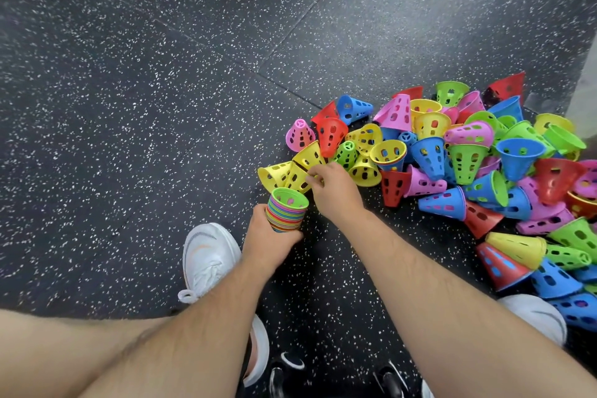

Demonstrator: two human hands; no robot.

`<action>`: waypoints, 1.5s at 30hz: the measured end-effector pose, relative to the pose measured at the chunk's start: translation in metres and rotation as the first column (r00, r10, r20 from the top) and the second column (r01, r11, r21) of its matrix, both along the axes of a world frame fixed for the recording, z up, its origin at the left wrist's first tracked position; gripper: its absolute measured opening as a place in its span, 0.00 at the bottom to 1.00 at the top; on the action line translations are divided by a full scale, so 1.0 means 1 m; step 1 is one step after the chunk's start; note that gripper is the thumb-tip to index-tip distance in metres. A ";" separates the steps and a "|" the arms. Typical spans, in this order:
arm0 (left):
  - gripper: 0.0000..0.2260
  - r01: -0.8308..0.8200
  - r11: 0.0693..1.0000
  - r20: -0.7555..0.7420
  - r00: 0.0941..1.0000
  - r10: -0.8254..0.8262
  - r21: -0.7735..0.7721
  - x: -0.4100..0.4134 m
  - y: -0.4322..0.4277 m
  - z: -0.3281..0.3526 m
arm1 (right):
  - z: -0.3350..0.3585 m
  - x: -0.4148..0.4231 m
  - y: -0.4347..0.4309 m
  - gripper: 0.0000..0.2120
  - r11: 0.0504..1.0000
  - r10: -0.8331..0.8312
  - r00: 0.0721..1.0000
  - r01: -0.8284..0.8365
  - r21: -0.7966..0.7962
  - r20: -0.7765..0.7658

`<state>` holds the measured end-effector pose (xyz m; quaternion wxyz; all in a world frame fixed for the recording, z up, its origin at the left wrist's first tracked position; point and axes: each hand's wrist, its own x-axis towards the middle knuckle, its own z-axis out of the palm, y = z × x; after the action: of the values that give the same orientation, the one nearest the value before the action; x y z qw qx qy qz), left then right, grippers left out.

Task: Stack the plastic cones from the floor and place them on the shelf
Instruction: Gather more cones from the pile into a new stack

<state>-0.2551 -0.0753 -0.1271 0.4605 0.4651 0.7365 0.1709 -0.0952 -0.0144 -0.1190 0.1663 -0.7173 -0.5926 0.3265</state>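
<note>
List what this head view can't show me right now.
Shelf: outside the head view altogether.
Stack: lower part hidden by the left hand, so no count.
Pile: cut off by the right edge; its extent unknown.
Yellow cone in the right hand grip: its tip hidden by the fingers.

Place: you look to be in a gym or sports room.
Floor: black rubber tiles [161, 74] flecked white, seams meeting near the cone pile [468, 155].
Gear: the pile is perforated training cones, many colours.
Footwear: your white trainer [210, 255], left of the pile.
</note>
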 end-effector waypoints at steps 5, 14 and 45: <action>0.28 0.011 1.000 -0.010 1.000 -0.011 -0.002 0.001 0.000 0.001 | 0.002 0.010 -0.012 0.09 0.993 -0.007 0.997 0.016 0.117 -0.078; 0.27 0.010 1.000 0.003 1.000 -0.010 -0.002 0.006 -0.001 0.010 | 0.022 0.017 -0.017 0.10 0.965 -0.044 0.988 0.080 0.250 -0.148; 0.29 -0.228 0.973 0.029 0.973 0.230 -0.041 -0.029 0.003 -0.004 | 0.003 -0.045 0.070 0.14 0.702 0.686 0.647 -0.709 -0.068 0.332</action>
<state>-0.2846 -0.0722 -0.1308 0.4586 0.3655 0.7805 0.2168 -0.1406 0.0552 -0.1161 -0.0504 -0.4722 -0.8524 0.2188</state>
